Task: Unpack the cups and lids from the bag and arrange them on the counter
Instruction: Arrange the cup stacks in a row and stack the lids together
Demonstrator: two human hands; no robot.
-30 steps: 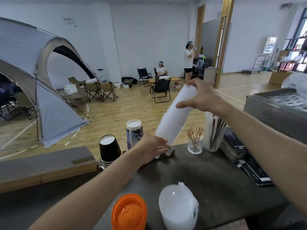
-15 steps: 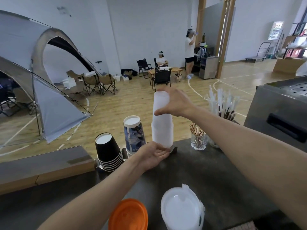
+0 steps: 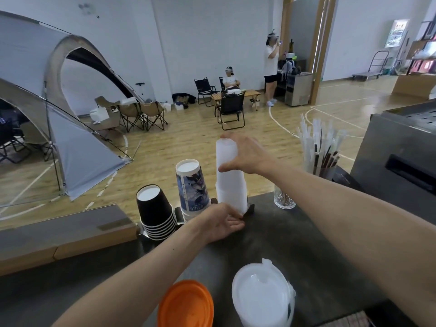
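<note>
A tall stack of translucent white cups (image 3: pixel 230 185) stands upside down and upright at the back of the dark counter (image 3: pixel 295 244). My right hand (image 3: pixel 245 155) grips its upper part from the right, fingers over the top. My left hand (image 3: pixel 221 224) lies at the stack's base with fingers extended, touching its bottom edge. To the left stand a stack of printed blue-white cups (image 3: pixel 192 187) and a stack of black cups (image 3: pixel 155 212), all upside down. Near the front edge sit a stack of orange lids (image 3: pixel 186 305) and a bagged stack of clear lids (image 3: pixel 263 298).
A glass of stirrers (image 3: pixel 284 200) and a holder of wrapped straws (image 3: pixel 318 149) stand right of the white stack. A steel machine (image 3: pixel 401 156) fills the right side. A wooden ledge (image 3: pixel 66 232) borders the counter's left. Beyond are a tent, chairs and two people.
The white cup stack went from tilted in the air to upright and set down on the counter next to the printed cups. My left hand stays at its base, now flatter.
</note>
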